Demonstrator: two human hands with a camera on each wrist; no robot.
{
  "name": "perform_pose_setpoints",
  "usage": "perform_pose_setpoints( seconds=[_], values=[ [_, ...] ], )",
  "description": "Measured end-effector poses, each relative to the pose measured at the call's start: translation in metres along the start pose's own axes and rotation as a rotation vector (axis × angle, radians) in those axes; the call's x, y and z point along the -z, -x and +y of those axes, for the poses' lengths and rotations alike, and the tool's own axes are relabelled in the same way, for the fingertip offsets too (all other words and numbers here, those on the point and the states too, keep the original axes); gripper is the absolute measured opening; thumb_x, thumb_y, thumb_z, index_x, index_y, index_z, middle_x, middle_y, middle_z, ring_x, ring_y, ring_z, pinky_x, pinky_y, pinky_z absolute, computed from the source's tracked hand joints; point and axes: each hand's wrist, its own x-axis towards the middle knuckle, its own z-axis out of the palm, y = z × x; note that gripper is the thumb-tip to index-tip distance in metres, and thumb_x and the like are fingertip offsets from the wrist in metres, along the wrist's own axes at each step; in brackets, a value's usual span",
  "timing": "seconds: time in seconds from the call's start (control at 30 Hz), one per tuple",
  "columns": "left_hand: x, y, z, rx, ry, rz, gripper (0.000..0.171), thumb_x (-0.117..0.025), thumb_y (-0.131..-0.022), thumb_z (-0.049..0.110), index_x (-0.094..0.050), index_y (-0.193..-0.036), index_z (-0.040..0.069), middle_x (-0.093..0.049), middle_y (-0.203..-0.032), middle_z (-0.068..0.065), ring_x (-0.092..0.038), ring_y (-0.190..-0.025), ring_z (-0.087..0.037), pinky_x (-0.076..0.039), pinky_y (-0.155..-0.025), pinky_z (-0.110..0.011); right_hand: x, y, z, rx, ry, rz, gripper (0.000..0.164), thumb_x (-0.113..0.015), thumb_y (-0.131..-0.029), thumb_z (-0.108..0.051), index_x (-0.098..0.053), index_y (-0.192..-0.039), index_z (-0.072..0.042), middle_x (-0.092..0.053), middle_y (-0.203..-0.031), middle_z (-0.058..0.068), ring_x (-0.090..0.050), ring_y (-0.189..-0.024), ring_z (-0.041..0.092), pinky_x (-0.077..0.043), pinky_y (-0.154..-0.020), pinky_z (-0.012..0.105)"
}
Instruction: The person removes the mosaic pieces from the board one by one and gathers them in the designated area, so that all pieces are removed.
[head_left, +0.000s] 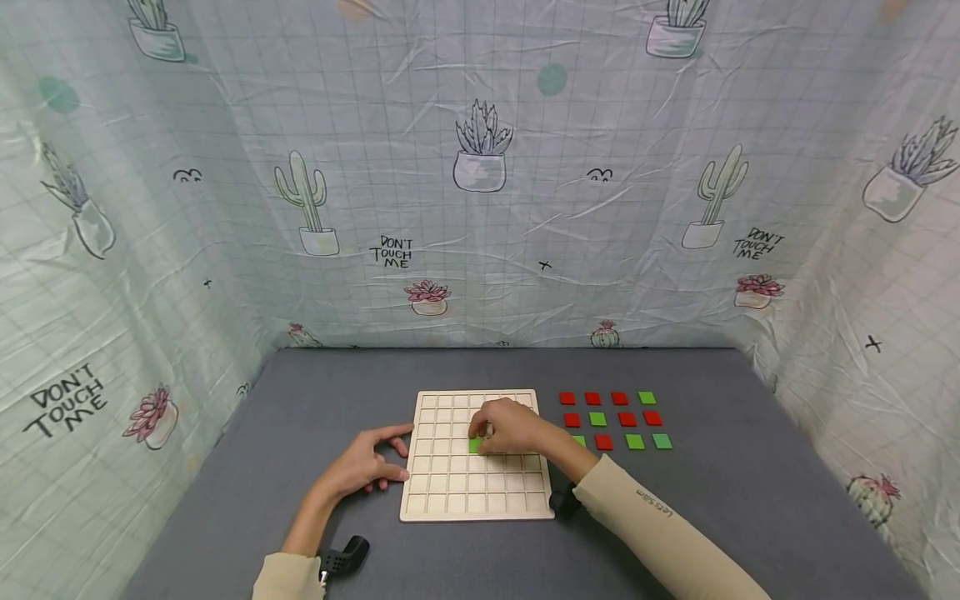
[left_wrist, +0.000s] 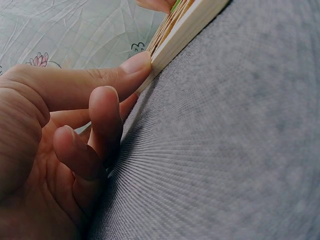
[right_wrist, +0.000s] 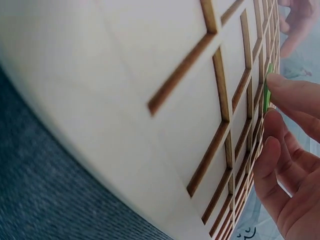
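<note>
A pale wooden board [head_left: 437, 503] with a grid of square cells lies on the grey table. Near the middle of the grid, my right hand [head_left: 513, 427] pinches a green square tile [head_left: 474, 447] between thumb and fingers, down at the board's surface. The right wrist view shows that green tile [right_wrist: 267, 92] edge-on by the thumb tip, its underside hidden. Along the board's left side rests my left hand [head_left: 362, 460], thumb and index finger spread and touching the edge. Up close in the left wrist view, the thumb [left_wrist: 100, 82] presses the board's wooden side [left_wrist: 185, 37].
Right of the board, several red tiles [head_left: 603, 442] and green tiles [head_left: 634, 442] lie in rows; my right forearm partly covers one. A printed cloth [head_left: 480, 225] with plant drawings hangs behind and at both sides of the grey table [head_left: 330, 375].
</note>
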Motion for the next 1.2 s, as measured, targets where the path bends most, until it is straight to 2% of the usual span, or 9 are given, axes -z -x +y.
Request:
perform_pose_setpoints(
  seconds=[0.3, 0.6, 0.93, 1.2],
  values=[
    [-0.0001, -0.0008, -0.0008, -0.001, 0.004, 0.000, 0.079, -0.085, -0.082, 0.012, -0.050, -0.153, 0.010, -0.061, -0.110, -0.011, -0.057, -0.051, -0.013, -0.040, -0.041, -0.027, -0.0013, -0.0007, -0.0004, 0.000, 0.008, 0.011, 0.017, -0.084, -0.084, -0.016, -0.078, -0.099, -0.020, -0.070, -0.099, -0.003, -0.058, -0.079, 0.004, -0.049, -0.072, 0.025],
    [-0.0008, -0.0012, -0.0011, 0.003, -0.002, 0.007, 0.080, -0.086, -0.081, 0.012, -0.051, -0.153, 0.011, -0.061, -0.109, -0.011, -0.057, -0.051, -0.013, -0.040, -0.041, -0.027, -0.0007, -0.0010, -0.0021, 0.031, 0.006, -0.005, 0.018, -0.083, -0.085, -0.013, -0.071, -0.097, -0.021, -0.069, -0.091, -0.006, -0.056, -0.074, 0.005, -0.048, -0.070, 0.025],
    [-0.0002, -0.0018, 0.0001, -0.013, -0.004, -0.002, 0.079, -0.085, -0.082, 0.012, -0.050, -0.153, 0.008, -0.061, -0.109, -0.012, -0.057, -0.050, -0.011, -0.040, -0.041, -0.026, 0.0037, 0.0049, -0.0045, 0.049, 0.000, -0.006, 0.019, -0.063, -0.094, -0.004, -0.071, -0.101, -0.020, -0.073, -0.096, -0.003, -0.060, -0.074, 0.004, -0.048, -0.067, 0.024],
    [0.0007, -0.0019, -0.0004, -0.019, 0.008, -0.009, 0.079, -0.084, -0.082, 0.011, -0.049, -0.153, 0.006, -0.060, -0.111, -0.016, -0.057, -0.051, -0.011, -0.039, -0.041, -0.026, 0.0052, 0.0069, -0.0048, 0.059, -0.005, -0.001, 0.019, -0.063, -0.096, -0.004, -0.072, -0.101, -0.020, -0.074, -0.095, -0.003, -0.061, -0.074, 0.003, -0.049, -0.068, 0.024]
  ],
)
